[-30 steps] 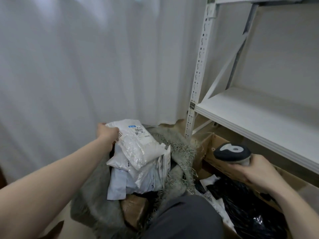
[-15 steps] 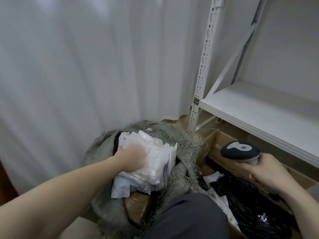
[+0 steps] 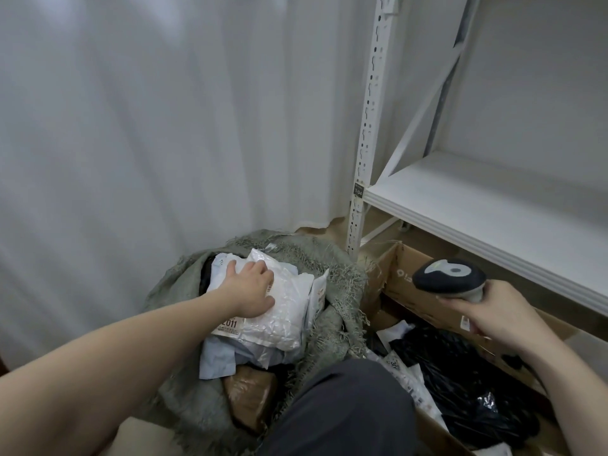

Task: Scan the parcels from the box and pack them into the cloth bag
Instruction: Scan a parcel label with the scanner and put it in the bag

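Note:
A grey-green cloth bag with frayed edges sits open on the floor, stuffed with parcels. My left hand lies flat with spread fingers on a white crinkled plastic parcel at the top of the pile. Under it lie a pale blue mailer and a brown taped parcel. My right hand grips a dark handheld barcode scanner above the cardboard box, which holds black plastic parcels and white ones.
A white metal shelving unit stands at the right, its lowest shelf overhanging the box. A white curtain covers the wall behind the bag. My knee in dark trousers sits between bag and box.
My left hand carried the white parcel down into the bag and now presses flat on top of it. The scanner hand stayed over the box.

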